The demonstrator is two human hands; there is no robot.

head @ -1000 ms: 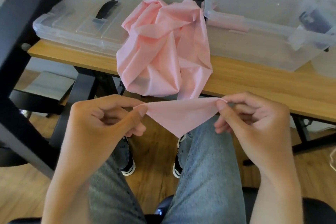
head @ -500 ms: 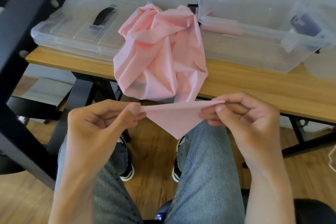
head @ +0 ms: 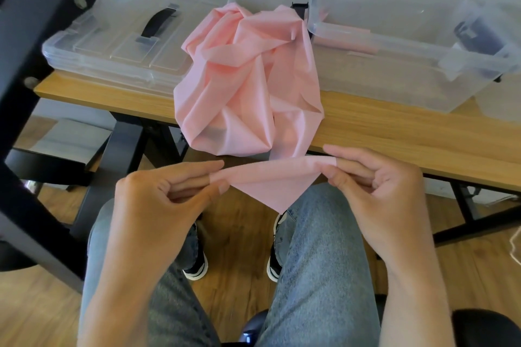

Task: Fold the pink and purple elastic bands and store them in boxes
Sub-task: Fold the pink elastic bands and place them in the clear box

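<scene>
Now the left hand (head: 158, 200) and right hand (head: 375, 180) are each pinching an end of the pink elastic band (head: 270, 183), drawing closer and rolling its edge over. Folding is only beginning; the bulk is lying heaped on the bench (head: 394, 132), beside the clear box (head: 394, 76).

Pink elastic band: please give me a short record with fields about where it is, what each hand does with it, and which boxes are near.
band: pink elastic band, crumpled heap on wooden table, one end hanging off the front edge
left hand: pinches that end
right hand: pinches the same end, opposite corner
box left: closed clear box, black handle
box right: open clear box
</scene>
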